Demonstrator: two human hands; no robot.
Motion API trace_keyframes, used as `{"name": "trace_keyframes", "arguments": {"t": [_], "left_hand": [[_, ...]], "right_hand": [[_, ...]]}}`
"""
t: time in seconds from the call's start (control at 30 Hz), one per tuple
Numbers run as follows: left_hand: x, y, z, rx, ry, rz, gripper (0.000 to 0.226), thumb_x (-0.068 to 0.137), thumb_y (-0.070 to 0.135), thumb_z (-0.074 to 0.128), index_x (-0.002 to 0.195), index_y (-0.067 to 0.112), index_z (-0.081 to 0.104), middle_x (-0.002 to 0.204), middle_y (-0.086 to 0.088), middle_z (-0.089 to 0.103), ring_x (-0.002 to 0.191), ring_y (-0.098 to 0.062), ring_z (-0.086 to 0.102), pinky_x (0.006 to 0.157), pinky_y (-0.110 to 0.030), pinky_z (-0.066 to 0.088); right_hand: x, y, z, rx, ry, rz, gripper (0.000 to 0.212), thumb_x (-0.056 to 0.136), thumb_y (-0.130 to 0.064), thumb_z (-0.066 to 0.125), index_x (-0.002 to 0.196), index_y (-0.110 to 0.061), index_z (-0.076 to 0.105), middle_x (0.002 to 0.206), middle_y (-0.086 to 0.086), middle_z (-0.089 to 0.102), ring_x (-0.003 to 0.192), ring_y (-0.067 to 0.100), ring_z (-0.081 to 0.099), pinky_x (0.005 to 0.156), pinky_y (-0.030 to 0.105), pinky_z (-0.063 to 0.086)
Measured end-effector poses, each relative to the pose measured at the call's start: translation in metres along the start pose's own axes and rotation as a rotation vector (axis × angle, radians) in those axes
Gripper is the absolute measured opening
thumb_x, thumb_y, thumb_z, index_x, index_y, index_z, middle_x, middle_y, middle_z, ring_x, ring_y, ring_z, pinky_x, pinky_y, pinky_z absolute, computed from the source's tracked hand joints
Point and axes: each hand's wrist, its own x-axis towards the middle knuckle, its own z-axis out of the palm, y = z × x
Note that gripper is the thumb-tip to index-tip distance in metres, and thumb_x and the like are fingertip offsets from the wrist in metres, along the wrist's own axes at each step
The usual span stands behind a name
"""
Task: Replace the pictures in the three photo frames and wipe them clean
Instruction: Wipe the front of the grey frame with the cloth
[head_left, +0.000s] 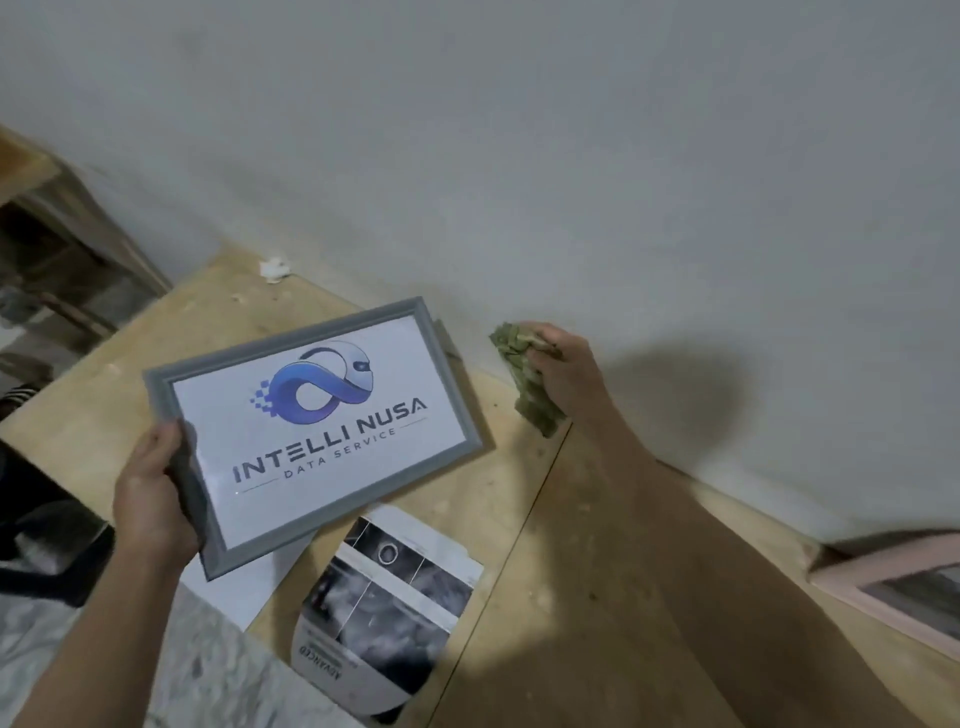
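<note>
A grey photo frame (317, 431) is held above the plywood table (519, 519), face up and tilted, by the left hand (150, 493), whose fingers are curled round the frame's lower left edge with the thumb on the front. Behind its glass a white print is shown, bearing a blue looped logo and the words "INTELLI NUSA DATA SERVICE". The right hand (563, 371) is raised to the right of the frame and apart from it, close to the white wall (571, 156); a crumpled green cloth (524, 384) is clutched in its closed fingers, with part of the cloth hanging below the fist. On the table, just under the frame's lower edge, a dark grey printed picture (389, 613) is laid, overhanging the table's near edge, with a plain white sheet (249, 582) beside it. A pink photo frame (893, 597) is seen at the right edge. A small scrap of white paper (274, 269) is lying at the table's far corner.
</note>
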Motion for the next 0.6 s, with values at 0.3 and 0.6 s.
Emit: {"name": "trace_keyframes", "arguments": {"t": [0.3,0.6], "left_hand": [[0.047,-0.085,-0.115,0.098,0.111,-0.198,0.059,0.076,0.058,0.074,0.115,0.015,0.063,0.111,-0.023,0.057,0.075,-0.032,0.061,0.044,-0.075,0.039],[-0.015,-0.030,0.004,0.121,-0.041,-0.062,0.028,0.098,0.031,0.051,0.073,0.025,0.060,0.078,-0.002,0.065,0.059,-0.018,0.064,0.051,-0.025,0.055]], "right_hand": [[0.009,0.170,0.063,-1.090,-0.363,0.011,0.070,0.092,-0.057,0.023,0.152,-0.021,0.022,0.161,0.012,0.011,0.148,0.033,0.009,0.116,0.055,0.006],[-0.006,0.081,0.053,-0.242,-0.120,0.188,0.038,0.096,-0.030,0.039,0.120,-0.007,0.057,0.111,0.009,0.061,0.099,0.018,0.057,0.087,0.035,0.044]]}}
